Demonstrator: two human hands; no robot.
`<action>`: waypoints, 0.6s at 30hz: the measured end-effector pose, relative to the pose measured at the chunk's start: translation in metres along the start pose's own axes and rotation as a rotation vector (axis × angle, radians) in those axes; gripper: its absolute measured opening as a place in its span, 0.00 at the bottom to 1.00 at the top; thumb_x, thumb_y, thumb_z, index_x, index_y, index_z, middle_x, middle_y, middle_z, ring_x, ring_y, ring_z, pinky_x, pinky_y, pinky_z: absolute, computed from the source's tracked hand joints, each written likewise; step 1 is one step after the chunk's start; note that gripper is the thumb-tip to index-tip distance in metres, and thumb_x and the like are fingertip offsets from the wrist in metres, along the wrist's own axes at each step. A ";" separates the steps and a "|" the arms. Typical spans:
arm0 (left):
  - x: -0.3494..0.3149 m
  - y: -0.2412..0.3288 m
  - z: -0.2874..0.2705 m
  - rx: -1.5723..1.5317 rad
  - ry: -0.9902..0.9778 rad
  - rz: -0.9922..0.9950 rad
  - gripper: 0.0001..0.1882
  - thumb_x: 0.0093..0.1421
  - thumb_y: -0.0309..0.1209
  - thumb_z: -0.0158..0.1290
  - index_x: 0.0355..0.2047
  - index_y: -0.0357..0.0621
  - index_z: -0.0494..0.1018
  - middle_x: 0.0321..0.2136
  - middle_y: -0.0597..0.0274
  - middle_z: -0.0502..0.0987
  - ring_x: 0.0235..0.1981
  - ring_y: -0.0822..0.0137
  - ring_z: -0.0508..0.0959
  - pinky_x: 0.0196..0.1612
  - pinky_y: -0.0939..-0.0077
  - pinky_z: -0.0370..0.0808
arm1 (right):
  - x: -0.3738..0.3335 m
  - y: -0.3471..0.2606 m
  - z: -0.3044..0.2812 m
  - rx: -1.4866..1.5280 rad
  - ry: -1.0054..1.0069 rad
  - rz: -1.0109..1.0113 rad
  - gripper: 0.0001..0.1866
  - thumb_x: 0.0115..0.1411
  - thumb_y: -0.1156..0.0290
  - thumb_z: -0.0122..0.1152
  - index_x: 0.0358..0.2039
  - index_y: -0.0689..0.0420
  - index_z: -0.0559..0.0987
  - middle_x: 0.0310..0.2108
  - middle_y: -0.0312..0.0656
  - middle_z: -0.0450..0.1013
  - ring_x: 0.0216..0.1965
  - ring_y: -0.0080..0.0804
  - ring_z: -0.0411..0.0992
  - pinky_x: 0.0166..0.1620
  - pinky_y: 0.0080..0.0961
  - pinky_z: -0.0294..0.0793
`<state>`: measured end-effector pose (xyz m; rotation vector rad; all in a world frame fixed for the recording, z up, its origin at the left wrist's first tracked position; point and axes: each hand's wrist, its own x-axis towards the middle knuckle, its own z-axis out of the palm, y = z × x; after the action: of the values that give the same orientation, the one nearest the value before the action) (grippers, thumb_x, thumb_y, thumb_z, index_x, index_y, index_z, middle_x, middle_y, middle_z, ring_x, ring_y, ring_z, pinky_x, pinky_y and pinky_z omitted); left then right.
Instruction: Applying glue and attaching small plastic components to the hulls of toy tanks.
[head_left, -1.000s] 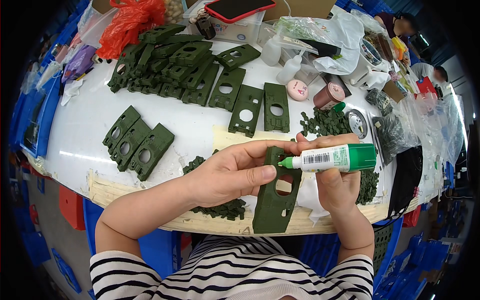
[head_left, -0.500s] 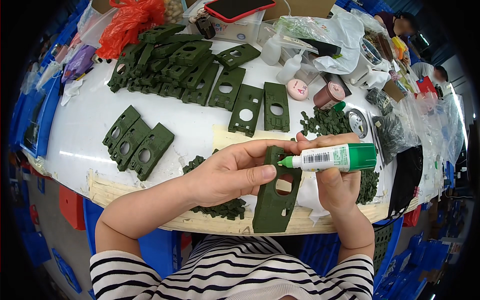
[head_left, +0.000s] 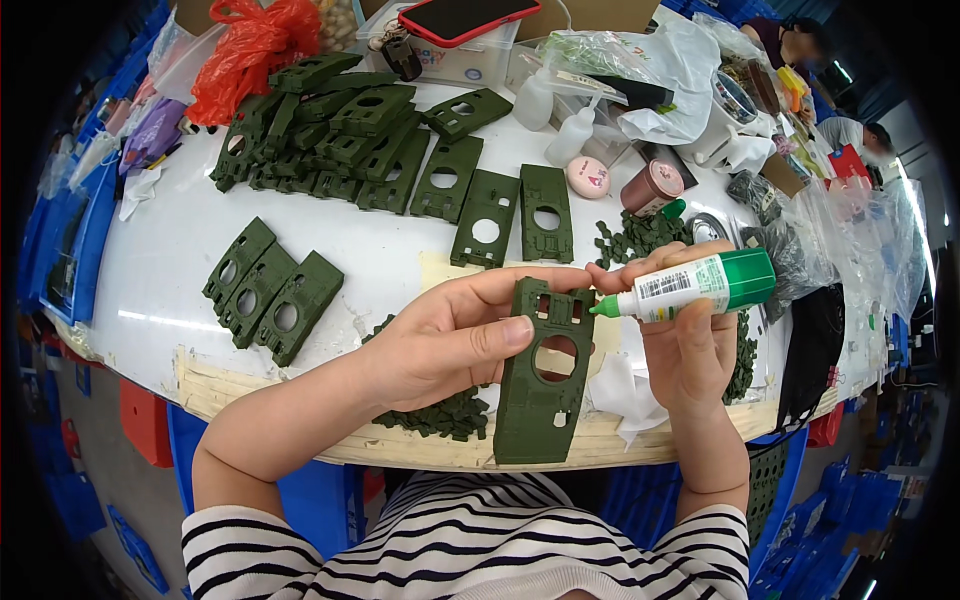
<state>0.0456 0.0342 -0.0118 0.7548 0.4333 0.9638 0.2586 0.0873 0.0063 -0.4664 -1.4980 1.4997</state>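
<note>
My left hand [head_left: 455, 335] grips a dark green plastic tank hull part [head_left: 535, 420] by its upper left side, thumb on its face. The part is tilted upright above the table's front edge and has a large round hole and smaller square openings. My right hand [head_left: 690, 345] is closed round a white glue bottle [head_left: 672, 287] with a green base and green nozzle. The bottle lies nearly level, and its tip points left, close to the part's upper right edge. Whether the tip touches the part I cannot tell.
A heap of similar green hulls [head_left: 340, 130] lies at the back left, with three hulls [head_left: 270, 290] nearer. Small green pieces [head_left: 440, 415] are piled by the front edge, more [head_left: 640, 240] at the right. White squeeze bottles [head_left: 572, 135], a pink jar [head_left: 652, 188] and plastic bags [head_left: 690, 80] stand behind.
The glue bottle's tip has moved right, off the hull's upper face to its right edge, and the bottle has tilted. The hull has shifted slightly left, showing its square openings.
</note>
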 end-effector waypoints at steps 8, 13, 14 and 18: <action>0.000 0.000 0.000 0.000 -0.001 -0.001 0.31 0.62 0.39 0.50 0.61 0.38 0.56 0.61 0.53 0.60 0.56 0.54 0.69 0.57 0.58 0.69 | 0.001 0.001 0.000 -0.031 -0.011 -0.039 0.18 0.64 0.57 0.51 0.44 0.57 0.63 0.41 0.45 0.69 0.46 0.37 0.72 0.55 0.50 0.69; 0.000 0.000 0.001 -0.002 0.001 0.007 0.30 0.63 0.39 0.49 0.61 0.38 0.57 0.61 0.53 0.60 0.56 0.53 0.69 0.56 0.58 0.69 | 0.001 0.003 -0.002 -0.033 -0.015 -0.061 0.17 0.64 0.57 0.50 0.44 0.58 0.63 0.41 0.46 0.69 0.46 0.37 0.72 0.55 0.49 0.70; 0.000 0.000 0.001 -0.003 0.000 0.005 0.30 0.63 0.39 0.49 0.61 0.38 0.57 0.61 0.53 0.60 0.56 0.53 0.69 0.56 0.58 0.69 | 0.001 0.003 -0.002 -0.038 -0.014 -0.062 0.17 0.64 0.57 0.50 0.44 0.58 0.63 0.41 0.46 0.69 0.46 0.37 0.72 0.55 0.49 0.70; -0.001 0.000 0.001 -0.011 -0.004 0.005 0.29 0.63 0.39 0.49 0.61 0.38 0.58 0.61 0.52 0.60 0.56 0.53 0.70 0.57 0.58 0.69 | 0.000 0.004 -0.004 -0.059 -0.015 -0.068 0.17 0.64 0.58 0.50 0.44 0.57 0.63 0.40 0.46 0.69 0.46 0.37 0.72 0.55 0.49 0.70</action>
<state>0.0459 0.0334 -0.0107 0.7484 0.4225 0.9683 0.2607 0.0903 0.0014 -0.4362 -1.5583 1.4119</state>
